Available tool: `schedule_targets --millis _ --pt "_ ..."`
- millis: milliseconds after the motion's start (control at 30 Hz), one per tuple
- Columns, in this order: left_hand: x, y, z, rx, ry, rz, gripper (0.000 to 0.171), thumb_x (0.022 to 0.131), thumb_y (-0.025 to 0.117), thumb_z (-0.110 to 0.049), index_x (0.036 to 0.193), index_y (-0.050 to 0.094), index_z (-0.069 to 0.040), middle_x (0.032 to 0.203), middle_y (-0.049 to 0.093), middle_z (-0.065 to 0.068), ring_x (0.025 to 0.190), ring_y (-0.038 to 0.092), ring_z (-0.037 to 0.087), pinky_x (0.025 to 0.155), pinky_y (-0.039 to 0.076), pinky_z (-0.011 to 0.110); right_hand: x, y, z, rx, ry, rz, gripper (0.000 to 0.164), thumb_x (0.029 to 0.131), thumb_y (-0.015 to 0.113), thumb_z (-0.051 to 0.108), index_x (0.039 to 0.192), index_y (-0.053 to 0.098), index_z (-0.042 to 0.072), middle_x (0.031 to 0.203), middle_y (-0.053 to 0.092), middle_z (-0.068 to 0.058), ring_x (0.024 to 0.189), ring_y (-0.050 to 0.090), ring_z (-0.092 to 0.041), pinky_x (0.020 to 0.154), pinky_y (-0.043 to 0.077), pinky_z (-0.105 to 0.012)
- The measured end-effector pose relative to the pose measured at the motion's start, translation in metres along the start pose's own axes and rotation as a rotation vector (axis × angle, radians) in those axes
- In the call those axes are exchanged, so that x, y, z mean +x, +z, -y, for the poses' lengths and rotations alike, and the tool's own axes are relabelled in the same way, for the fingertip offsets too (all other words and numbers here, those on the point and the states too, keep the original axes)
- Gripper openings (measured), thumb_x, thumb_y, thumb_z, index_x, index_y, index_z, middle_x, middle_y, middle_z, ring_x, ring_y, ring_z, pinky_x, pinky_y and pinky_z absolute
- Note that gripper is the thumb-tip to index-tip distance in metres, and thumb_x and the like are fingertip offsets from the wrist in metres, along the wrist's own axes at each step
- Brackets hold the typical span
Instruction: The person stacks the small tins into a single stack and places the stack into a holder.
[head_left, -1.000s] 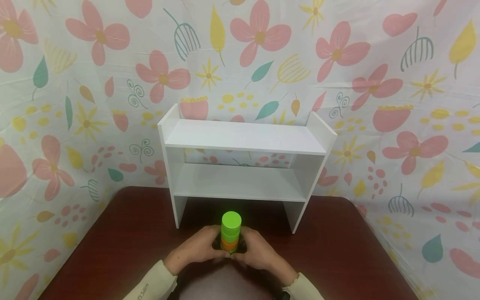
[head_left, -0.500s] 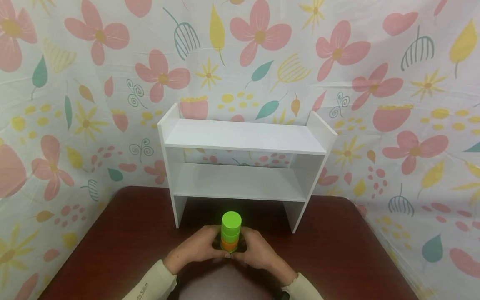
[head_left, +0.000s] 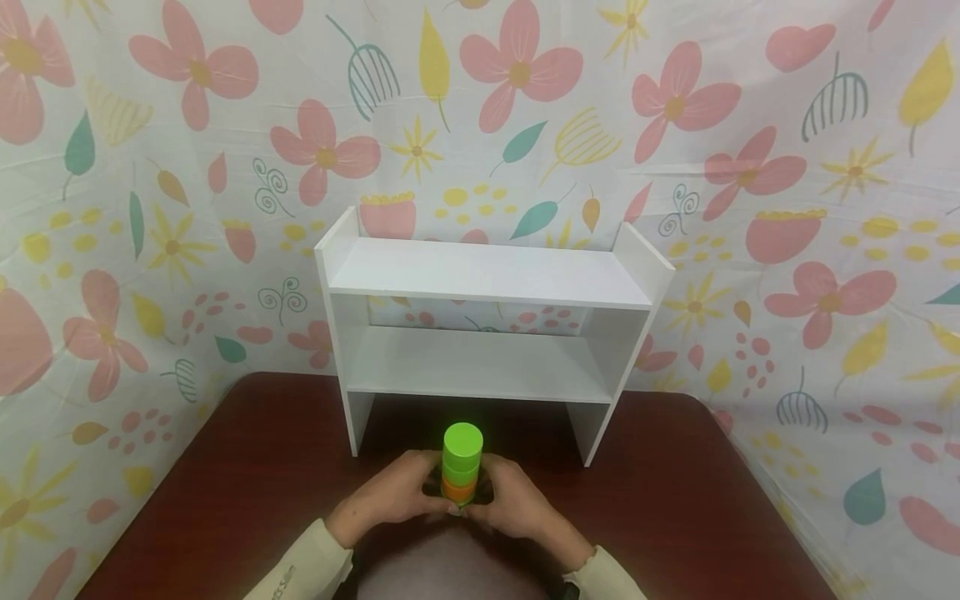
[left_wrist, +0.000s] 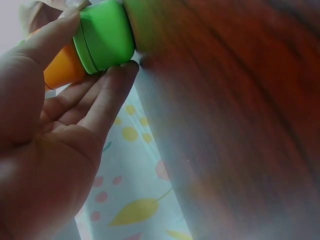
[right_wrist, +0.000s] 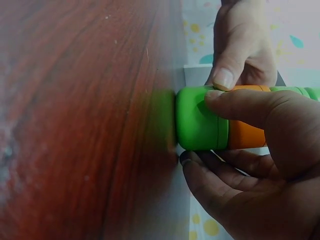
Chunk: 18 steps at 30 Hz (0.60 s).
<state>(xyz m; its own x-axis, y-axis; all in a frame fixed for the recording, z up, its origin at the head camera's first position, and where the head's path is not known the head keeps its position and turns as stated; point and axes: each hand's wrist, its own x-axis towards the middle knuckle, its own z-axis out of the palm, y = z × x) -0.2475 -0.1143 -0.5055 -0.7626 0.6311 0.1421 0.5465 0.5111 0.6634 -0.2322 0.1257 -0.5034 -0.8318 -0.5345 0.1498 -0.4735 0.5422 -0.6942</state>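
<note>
A green-and-orange cylindrical container stands upright on the dark red-brown table, near the middle of the head view. Its top and bottom are bright green, with an orange band between. My left hand holds it from the left, its thumb near the container's base in the left wrist view. From the right, my right hand holds the same container, thumb on the green bottom part and fingers on the opposite side. In the head view the fingers behind the container are mostly hidden.
Just behind the container stands a white two-tier shelf with raised side panels. Floral-patterned cloth hangs behind and on both sides of the table.
</note>
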Motion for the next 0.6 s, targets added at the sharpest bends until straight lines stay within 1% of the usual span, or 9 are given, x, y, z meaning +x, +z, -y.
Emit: schedule_targets --millis 267,433,600 --pt "-0.0003 -0.0004 -0.0004 0.008 -0.002 0.004 0.050 0.087 0.090 -0.037 0.130 0.068 -0.025 0.122 0.071 -0.014 0.111 0.067 0.003 0.098 0.057 0.030 -0.0005 0.0002 -0.0005 0.003 0.000 0.003 0.051 0.082 0.093 0.021 0.124 0.066 0.014 0.115 0.070 0.001 0.094 0.070 -0.007 0.083 0.062 -0.032" --pt "-0.0003 -0.0012 -0.0014 0.015 0.016 0.001 0.050 0.087 0.090 -0.036 0.130 0.068 -0.024 0.122 0.071 -0.013 0.112 0.067 0.004 0.098 0.057 0.030 -0.0011 0.0009 -0.0014 -0.002 -0.006 -0.002 0.050 0.083 0.093 0.023 0.125 0.066 0.017 0.116 0.070 0.002 0.095 0.070 -0.006 0.084 0.062 -0.032" --pt "0.0001 -0.0014 -0.0018 0.012 0.023 -0.001 0.049 0.087 0.090 -0.037 0.130 0.068 -0.025 0.122 0.071 -0.014 0.112 0.067 0.004 0.099 0.057 0.031 -0.0024 -0.0012 0.0000 -0.001 -0.004 -0.001 0.051 0.082 0.093 0.021 0.126 0.066 0.015 0.117 0.070 0.000 0.096 0.071 -0.007 0.084 0.062 -0.033"
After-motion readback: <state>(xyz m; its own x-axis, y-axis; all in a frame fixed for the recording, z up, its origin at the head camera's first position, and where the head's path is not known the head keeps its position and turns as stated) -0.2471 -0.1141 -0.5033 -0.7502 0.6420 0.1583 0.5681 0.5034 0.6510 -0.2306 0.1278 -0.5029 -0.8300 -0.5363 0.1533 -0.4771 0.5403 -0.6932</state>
